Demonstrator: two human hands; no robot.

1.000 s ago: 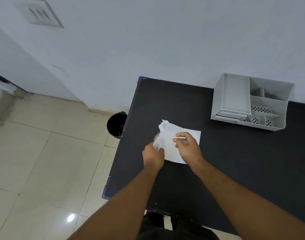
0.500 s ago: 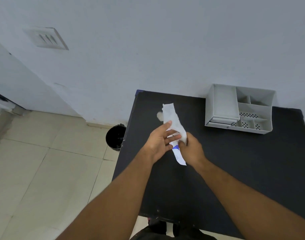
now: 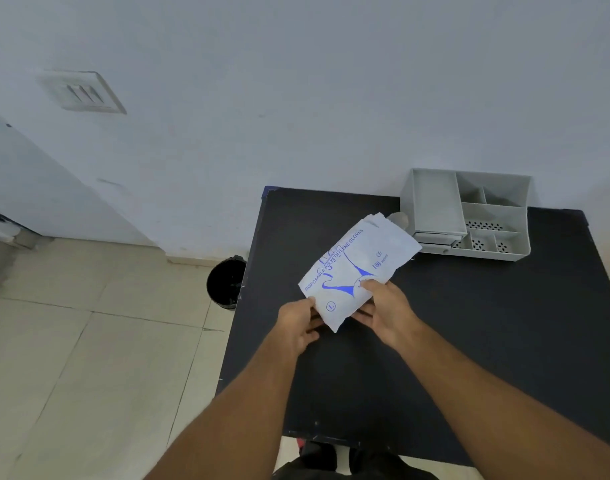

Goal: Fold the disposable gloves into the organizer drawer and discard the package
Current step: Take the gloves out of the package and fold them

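A white glove package (image 3: 360,268) with blue print is held flat above the black table (image 3: 469,341), its printed face up and its torn end pointing toward the organizer. My right hand (image 3: 383,311) pinches its near edge with the thumb on top. At the package's lower left corner, my left hand (image 3: 298,323) touches it with the fingertips. The grey organizer (image 3: 469,216) stands at the table's back edge, with open compartments on top and a shut drawer at its front left.
A black waste bin (image 3: 226,282) stands on the tiled floor just left of the table. A white wall runs behind the table. A small pale scrap (image 3: 398,218) peeks out past the package's far end, beside the organizer.
The package was lifted from the table, turned over so that the printed side faces up, and spread out flat between both hands. The view shifted left and upward.
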